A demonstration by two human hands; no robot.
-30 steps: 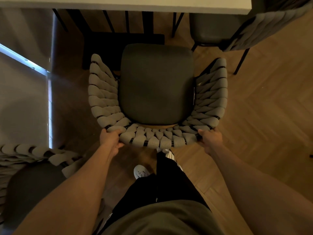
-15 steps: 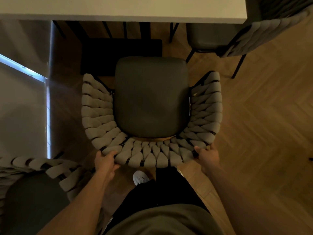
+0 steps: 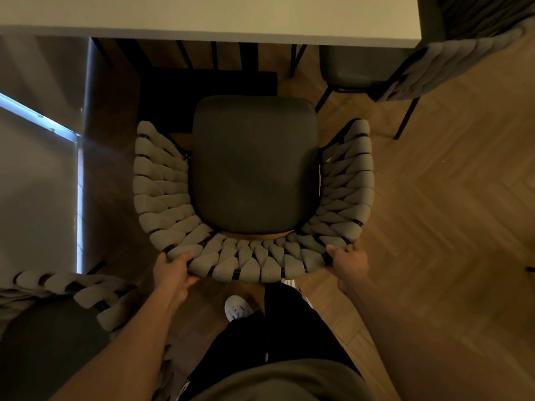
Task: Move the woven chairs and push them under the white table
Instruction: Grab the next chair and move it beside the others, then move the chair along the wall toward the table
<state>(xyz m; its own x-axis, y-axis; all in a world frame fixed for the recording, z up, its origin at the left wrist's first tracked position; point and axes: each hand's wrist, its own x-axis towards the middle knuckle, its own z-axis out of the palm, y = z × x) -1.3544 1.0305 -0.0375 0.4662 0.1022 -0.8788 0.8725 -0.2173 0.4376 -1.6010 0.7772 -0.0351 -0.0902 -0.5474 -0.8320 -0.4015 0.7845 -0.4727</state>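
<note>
- The floor (image 3: pixel 451 204) is warm brown wood laid in a herringbone pattern, running out to the right of the white table (image 3: pixel 208 15).
- The white table crosses the top of the view; its near edge casts shade over dark legs and a dark base plate (image 3: pixel 208 82) beneath it.
- Left of the table's base stands a pale grey wall panel (image 3: pixel 34 175) with a bright slanted strip of light across it.
- The woven chair (image 3: pixel 254 256) sits just in front of the table edge, seat facing the table, its dark cushion (image 3: pixel 254 166) wholly outside the tabletop.
- The left hand (image 3: pixel 173 270) grips the woven backrest at its left rear corner, fingers curled round the rim.
- The right hand (image 3: pixel 348 263) grips the right rear corner of the same backrest, thumb over the weave.
- A second woven chair (image 3: pixel 405 73) stands at the table's right end, its seat partly under the top.
- A third woven chair (image 3: pixel 58 314) is at lower left, well back from the table.
- A white shoe (image 3: pixel 237 308) and black trousers (image 3: pixel 278 337) show behind the held chair.
- No readable writing or brand is visible.
</note>
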